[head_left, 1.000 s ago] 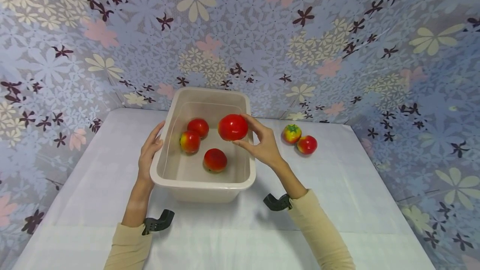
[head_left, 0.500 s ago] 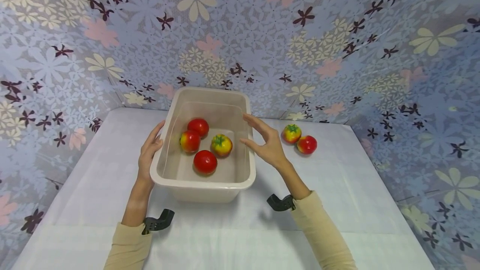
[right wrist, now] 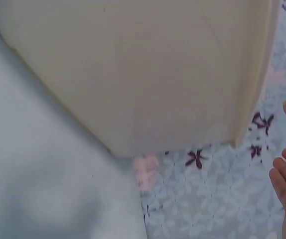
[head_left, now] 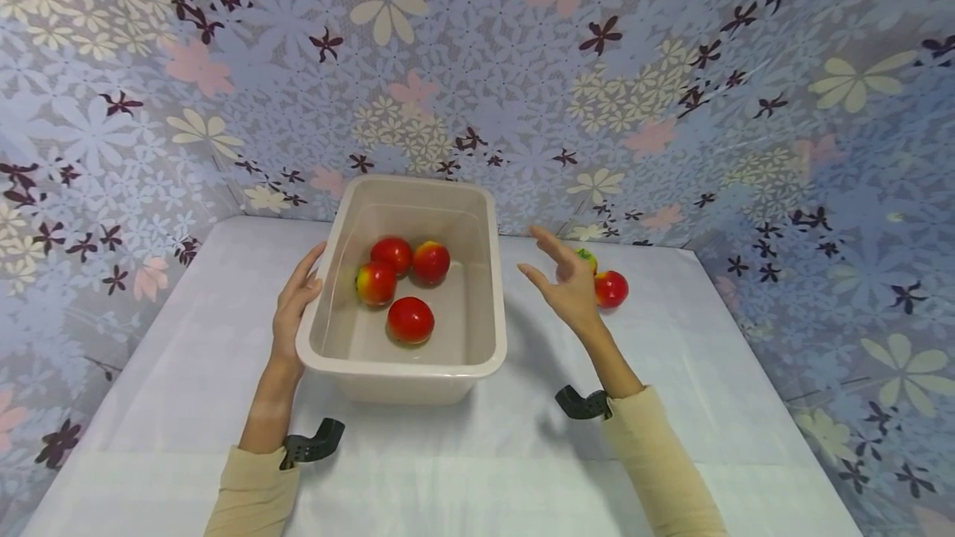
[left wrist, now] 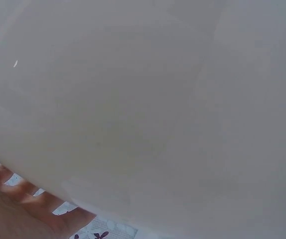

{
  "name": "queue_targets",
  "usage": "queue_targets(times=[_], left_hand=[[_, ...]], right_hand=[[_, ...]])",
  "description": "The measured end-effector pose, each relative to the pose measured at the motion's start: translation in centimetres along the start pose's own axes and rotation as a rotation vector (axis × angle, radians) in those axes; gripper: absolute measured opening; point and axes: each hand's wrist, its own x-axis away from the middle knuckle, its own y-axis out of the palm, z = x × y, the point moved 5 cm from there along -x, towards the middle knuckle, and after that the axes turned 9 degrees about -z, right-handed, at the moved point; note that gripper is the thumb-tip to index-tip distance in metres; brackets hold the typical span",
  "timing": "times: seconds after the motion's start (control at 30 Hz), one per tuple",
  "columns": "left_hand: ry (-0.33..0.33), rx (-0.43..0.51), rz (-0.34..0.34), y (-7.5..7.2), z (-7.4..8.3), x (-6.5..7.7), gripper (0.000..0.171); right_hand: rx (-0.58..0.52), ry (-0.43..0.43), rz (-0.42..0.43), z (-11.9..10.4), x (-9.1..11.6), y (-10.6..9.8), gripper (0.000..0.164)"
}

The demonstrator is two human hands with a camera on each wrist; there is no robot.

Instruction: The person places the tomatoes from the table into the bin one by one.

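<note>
A beige plastic bin (head_left: pixel 403 370) stands on the white-covered table with several tomatoes inside. One glossy red tomato (head_left: pixel 410 321) lies nearest its front; a red-yellow tomato (head_left: pixel 430 262) sits farther back by two others. My left hand (head_left: pixel 297 302) rests along the bin's left outer side, its fingers (left wrist: pixel 43 201) against the wall in the left wrist view. To the right of the bin, my right hand (head_left: pixel 569 284) is in the air, thumb and fingers spread and holding nothing. It partly covers a green-topped tomato (head_left: pixel 588 258) beside a red tomato (head_left: pixel 612 289) on the table.
A flowered cloth (head_left: pixel 477 65) hangs behind the table and along its sides. The white tablecloth (head_left: pixel 418 471) spreads in front of the bin and to both sides. A black wrist mount (head_left: pixel 582 403) sits on the right sleeve, with another (head_left: pixel 313 442) on the left.
My right hand has let go of a tomato into the bin and moved right, out past the rim toward the two outside. That tomato has rolled backward inside. My left hand stays put.
</note>
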Motion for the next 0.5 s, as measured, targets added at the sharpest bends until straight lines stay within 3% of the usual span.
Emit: queue_targets(times=[0.27, 0.5], left_hand=[[-0.005, -0.012, -0.008, 0.0, 0.0, 0.0, 0.052], [-0.012, -0.02, -0.003, 0.0, 0.0, 0.0, 0.052]], right_hand=[[0.051, 0.011, 0.098, 1.6, 0.3, -2.6, 0.053], [0.054, 0.075, 0.152, 3.6, 0.9, -4.7, 0.054]])
